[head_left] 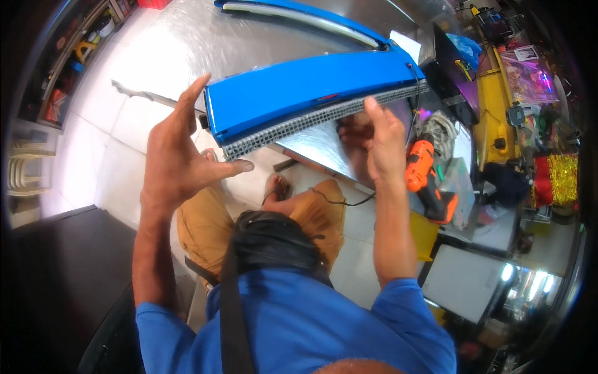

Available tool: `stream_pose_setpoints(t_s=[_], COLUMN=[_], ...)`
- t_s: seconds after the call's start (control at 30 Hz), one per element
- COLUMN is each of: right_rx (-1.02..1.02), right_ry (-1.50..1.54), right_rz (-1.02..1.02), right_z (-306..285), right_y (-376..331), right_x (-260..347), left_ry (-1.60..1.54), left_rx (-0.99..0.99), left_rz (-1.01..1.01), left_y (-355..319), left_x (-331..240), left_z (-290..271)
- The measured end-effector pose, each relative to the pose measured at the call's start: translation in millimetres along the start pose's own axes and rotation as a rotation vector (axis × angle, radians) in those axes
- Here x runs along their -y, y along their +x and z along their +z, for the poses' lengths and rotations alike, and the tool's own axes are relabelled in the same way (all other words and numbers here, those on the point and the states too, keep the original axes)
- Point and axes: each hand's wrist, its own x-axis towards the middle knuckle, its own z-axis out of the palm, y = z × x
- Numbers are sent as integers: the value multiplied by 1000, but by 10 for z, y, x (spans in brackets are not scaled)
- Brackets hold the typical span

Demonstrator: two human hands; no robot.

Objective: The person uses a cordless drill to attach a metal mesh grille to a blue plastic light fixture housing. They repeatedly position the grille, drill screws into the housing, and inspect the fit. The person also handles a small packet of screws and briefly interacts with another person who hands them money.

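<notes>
At the frame's upper centre, the blue panel (311,82) is bracketed at its left end by the left hand (171,161), thumb and forefinger spread apart. Its grey strip (293,126) is overlapped by the right hand's (385,144) thumb, probably for steadiness; whether those fingers are clamped cannot be told.

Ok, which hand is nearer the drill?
Right: the right hand is just left of the orange drill; the left hand is farther, at the left end of the blue panel.

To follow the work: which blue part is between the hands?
The nearer, broad blue part with the dotted strip; the slimmer blue part is beyond it.
</notes>
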Motion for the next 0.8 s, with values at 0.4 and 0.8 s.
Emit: stream_pose_setpoints(t_s=[0.4, 0.8], right_rx=[-4, -34], right_ry=[-61, -1068], right_rz=[-7, -1019], right_z=[37, 76], right_y=[136, -6], right_x=[85, 216], left_ry=[-44, 21], left_rx=[125, 110], left_rz=[-84, 2], left_y=[194, 206], left_x=[81, 162], left_z=[86, 84])
